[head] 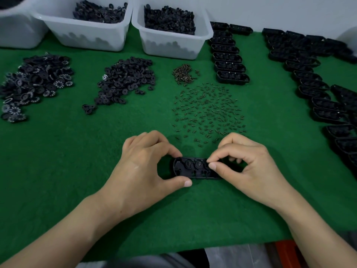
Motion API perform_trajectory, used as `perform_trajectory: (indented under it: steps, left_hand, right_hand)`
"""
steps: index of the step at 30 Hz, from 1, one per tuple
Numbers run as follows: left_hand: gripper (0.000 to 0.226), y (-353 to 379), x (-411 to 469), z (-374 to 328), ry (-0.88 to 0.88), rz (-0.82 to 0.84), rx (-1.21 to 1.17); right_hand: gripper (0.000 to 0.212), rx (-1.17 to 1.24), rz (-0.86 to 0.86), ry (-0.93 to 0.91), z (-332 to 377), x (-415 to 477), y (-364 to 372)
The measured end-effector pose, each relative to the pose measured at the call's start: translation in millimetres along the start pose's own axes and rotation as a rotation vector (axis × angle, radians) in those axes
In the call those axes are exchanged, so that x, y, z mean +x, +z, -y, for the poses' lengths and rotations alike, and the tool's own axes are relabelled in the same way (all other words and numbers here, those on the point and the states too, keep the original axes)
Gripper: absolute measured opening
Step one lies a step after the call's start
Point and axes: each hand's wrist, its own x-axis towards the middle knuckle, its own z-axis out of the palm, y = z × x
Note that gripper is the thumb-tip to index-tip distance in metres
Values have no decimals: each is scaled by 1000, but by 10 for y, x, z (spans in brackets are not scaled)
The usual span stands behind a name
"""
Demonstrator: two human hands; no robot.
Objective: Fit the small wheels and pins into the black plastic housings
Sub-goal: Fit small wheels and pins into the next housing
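A black oblong housing [190, 168] lies on the green felt near the front, open side up, with two small wheels seated inside. My left hand [146, 169] grips its left end between thumb and forefinger. My right hand [245, 167] covers the housing's right end; its thumb and forefinger pinch together over the housing, and whatever small part they hold is too small to see. Loose pins [209, 111] are scattered just beyond my hands. Piles of black wheels [125, 82] and toothed wheels [36, 82] lie further left.
A small heap of brass screws [182, 74] sits behind the pins. Rows of black housings stand at centre right [229, 60] and along the right side [316, 88]. White bins [172, 41] of black parts line the back edge.
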Motion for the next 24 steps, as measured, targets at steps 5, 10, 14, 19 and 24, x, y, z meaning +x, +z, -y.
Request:
perform_trajectory:
  steps: [5,10,14,19,24]
  left_hand:
    - [49,9,3,7,-2,-7,9]
    - [52,11,0,8,0,-5,1]
    - [53,6,-6,7,-4,-1,-11]
    - [53,4,-1,2,-6,4,-9]
    - [53,3,-5,5,-4,13,6]
  right_hand:
    - [8,-55,-20,-16,5,-7,13]
    - [11,28,-7,7,-2,3,-45]
    - [18,101,2,-11,-9,-17,-55]
    - [22,79,1,-51,-5,-31,-40]
    - [15,59,-86,-31,-44,-75,-108]
